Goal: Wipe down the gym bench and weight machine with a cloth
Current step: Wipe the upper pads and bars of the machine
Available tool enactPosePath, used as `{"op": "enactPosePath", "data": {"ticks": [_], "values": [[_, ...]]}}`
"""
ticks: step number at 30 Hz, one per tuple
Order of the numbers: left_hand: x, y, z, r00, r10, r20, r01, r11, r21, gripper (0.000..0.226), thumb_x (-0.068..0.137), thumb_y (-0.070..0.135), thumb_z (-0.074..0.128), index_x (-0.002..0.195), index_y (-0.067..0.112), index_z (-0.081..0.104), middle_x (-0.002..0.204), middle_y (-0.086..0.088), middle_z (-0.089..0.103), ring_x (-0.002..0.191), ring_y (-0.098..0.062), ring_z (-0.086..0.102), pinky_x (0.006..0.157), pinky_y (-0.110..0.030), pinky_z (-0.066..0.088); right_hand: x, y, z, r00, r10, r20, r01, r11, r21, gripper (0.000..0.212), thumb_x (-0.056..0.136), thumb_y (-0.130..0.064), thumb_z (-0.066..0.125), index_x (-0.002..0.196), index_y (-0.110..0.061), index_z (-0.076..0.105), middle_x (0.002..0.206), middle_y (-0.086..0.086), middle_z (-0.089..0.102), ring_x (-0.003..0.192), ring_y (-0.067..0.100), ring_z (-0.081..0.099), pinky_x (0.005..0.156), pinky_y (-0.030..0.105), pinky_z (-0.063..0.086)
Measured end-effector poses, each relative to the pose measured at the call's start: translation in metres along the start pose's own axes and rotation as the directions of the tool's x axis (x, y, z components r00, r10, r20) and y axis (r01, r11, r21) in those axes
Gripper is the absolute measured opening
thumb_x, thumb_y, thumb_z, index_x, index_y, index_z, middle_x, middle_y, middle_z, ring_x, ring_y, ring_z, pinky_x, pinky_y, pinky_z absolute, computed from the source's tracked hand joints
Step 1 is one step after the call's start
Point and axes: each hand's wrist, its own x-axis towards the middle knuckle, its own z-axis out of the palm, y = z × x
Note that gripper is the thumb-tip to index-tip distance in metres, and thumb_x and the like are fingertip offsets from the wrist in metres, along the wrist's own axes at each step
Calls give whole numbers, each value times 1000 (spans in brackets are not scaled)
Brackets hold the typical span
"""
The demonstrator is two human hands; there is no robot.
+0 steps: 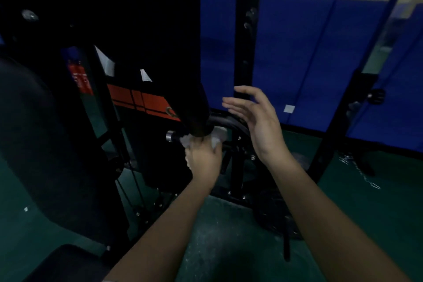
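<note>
My left hand (pixel 203 160) grips a white cloth (pixel 217 137) bunched against the lower end of a black part of the weight machine (pixel 160 52), beside a short chrome bar end (pixel 170 137). The cloth shows on both sides of my fingers. My right hand (pixel 256 119) hovers to the right with fingers spread and relaxed, holding nothing, just in front of a black upright post (pixel 246 41). A dark padded bench back (pixel 41 144) fills the left side, and part of its seat (pixel 66 261) shows at the bottom left. The room is dim.
An orange and black striped panel (pixel 142 101) sits behind the machine. Black cables (pixel 130 181) run down to the green floor (pixel 366 213). Blue wall padding (pixel 297 64) lines the back. A second black frame (pixel 338 126) and a chain (pixel 361 171) stand at the right.
</note>
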Motion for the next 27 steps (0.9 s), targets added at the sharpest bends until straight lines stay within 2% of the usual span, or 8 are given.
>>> {"op": "enactPosePath", "data": {"ticks": [5,8,12,17,20,22,24,27], "values": [[-19,34,4,976,146,160,-149,989,10,48,80,37,40,105,4,65,93,-15,68,90,-31,65,79,-43,49,-1,-1,0,1000,4,-22,-4,1000,23,28,98,-3,28,103,-15,53,99,11,66,94,15,66,86,23,50],[-17,11,-6,942,295,160,-312,945,95,44,73,31,41,101,8,65,88,-9,68,83,-26,66,70,-29,45,-1,1,2,999,-14,-30,14,1000,13,26,96,-6,30,102,-15,54,98,10,67,94,15,66,84,22,50],[0,-15,-20,874,394,285,-448,880,158,52,69,26,36,110,8,61,96,-11,66,89,-31,64,66,-30,50,-4,3,0,996,-26,-80,25,1000,-9,29,96,-4,29,100,-16,55,98,10,67,96,18,66,84,23,49],[2,-30,-29,991,106,84,-106,994,-4,33,84,10,45,113,-5,54,113,-23,54,110,-36,46,88,-40,40,-35,12,-17,890,-193,-412,111,970,-216,26,95,1,36,89,-14,56,88,7,64,88,18,64,81,24,51],[-8,-22,-30,996,64,59,-59,995,-84,34,86,5,53,119,-6,52,115,-23,53,109,-36,48,89,-37,39,-61,32,-28,817,-157,-555,28,972,-234,31,92,7,37,81,-15,54,77,6,59,71,7,58,71,19,47],[-18,-7,-27,994,38,105,-17,979,-201,33,87,9,56,115,-6,54,112,-23,54,102,-36,53,85,-34,40,-76,51,-25,846,-29,-533,-117,964,-239,29,93,5,39,81,-16,56,77,4,59,69,4,56,71,20,45],[-31,14,-25,981,32,194,31,949,-315,29,87,13,57,110,-4,59,106,-21,59,97,-32,57,80,-30,42,-84,64,-17,889,200,-413,-306,929,-207,20,96,-7,42,95,-21,56,94,3,62,81,3,57,78,22,44],[-53,45,-30,894,-63,444,310,802,-510,23,90,15,50,104,4,64,101,-13,66,92,-27,63,77,-29,49,-90,70,-6,876,425,-228,-432,902,22,25,99,-23,37,123,-22,41,109,-1,57,91,6,58,76,15,49]]}}
